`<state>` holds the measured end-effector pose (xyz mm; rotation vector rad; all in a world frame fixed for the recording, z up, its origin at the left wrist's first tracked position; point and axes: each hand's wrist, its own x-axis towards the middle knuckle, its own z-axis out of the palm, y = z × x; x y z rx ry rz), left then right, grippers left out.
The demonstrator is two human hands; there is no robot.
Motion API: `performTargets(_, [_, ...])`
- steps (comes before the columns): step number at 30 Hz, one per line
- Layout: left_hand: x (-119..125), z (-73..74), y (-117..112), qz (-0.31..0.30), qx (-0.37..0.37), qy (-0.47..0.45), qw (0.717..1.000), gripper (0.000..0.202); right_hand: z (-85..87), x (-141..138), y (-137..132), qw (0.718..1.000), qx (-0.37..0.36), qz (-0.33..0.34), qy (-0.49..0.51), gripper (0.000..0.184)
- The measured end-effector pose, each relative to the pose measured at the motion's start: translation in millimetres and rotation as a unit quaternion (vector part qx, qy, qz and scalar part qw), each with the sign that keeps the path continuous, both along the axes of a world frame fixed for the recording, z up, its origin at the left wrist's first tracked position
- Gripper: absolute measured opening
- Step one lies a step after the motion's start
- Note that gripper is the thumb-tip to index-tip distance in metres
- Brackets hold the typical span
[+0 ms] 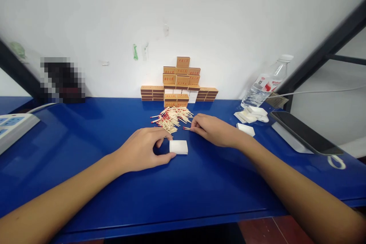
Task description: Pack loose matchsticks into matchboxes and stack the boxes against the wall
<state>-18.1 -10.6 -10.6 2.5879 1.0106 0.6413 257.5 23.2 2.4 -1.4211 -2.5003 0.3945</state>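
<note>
My left hand (143, 148) rests on the blue table (85, 152), its thumb and fingers closed round the left end of a small white matchbox tray (178, 147). My right hand (213, 129) lies just right of it, fingertips pinched on a red-tipped match (187, 128) at the edge of a loose pile of matches (171, 117). Behind the pile, brown matchboxes (180, 82) are stacked against the white wall.
Several white trays (251, 116) lie to the right, near a tilted plastic water bottle (264, 84) and a dark phone (305, 133) on a stand. A white power strip (13, 126) sits at the left edge. A dark object (63, 80) stands at the back left.
</note>
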Motion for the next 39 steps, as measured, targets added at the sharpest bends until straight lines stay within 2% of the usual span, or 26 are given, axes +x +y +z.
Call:
performTargets(4, [-0.5, 0.1, 2.2, 0.010, 0.009, 0.006, 1.000, 0.028, 9.7, 2.6, -4.2, 0.999, -0.013, 0.013, 0.040, 0.020])
performTargets(9, [-0.5, 1.0, 1.7, 0.029, -0.004, 0.027, 0.999, 0.030, 20.3, -13.9, -25.8, 0.992, -0.047, 0.087, 0.073, 0.024])
performTargets(14, [-0.2, 0.7, 1.3, 0.028, 0.000, 0.020, 0.999, 0.028, 17.8, -23.7, -35.5, 0.991, -0.053, 0.114, 0.045, 0.014])
performTargets(19, [-0.7, 0.3, 1.0, 0.012, 0.003, 0.015, 1.000, 0.027, 17.3, -21.4, -32.2, 0.991, -0.049, 0.109, 0.055, 0.013])
performTargets(25, [-0.4, 0.6, 0.0, 0.015, 0.006, 0.010, 1.000, 0.027, 15.8, -23.5, -34.6, 0.989, -0.059, 0.133, 0.032, 0.014])
performTargets(30, [-0.8, 0.0, 1.1, 0.010, 0.011, 0.009, 1.000, 0.028, 12.9, -27.7, -36.4, 0.991, -0.058, 0.103, 0.063, 0.021])
performTargets(35, [-1.1, 0.4, 0.4, 0.005, 0.018, 0.006, 1.000, 0.027, 12.9, -31.7, -36.8, 0.990, -0.051, 0.095, 0.093, 0.016])
performTargets(39, [-0.1, 1.0, -0.6, 0.003, 0.022, -0.001, 1.000, 0.028, 14.2, -19.0, -23.6, 0.994, 0.027, 0.025, 0.102, 0.018])
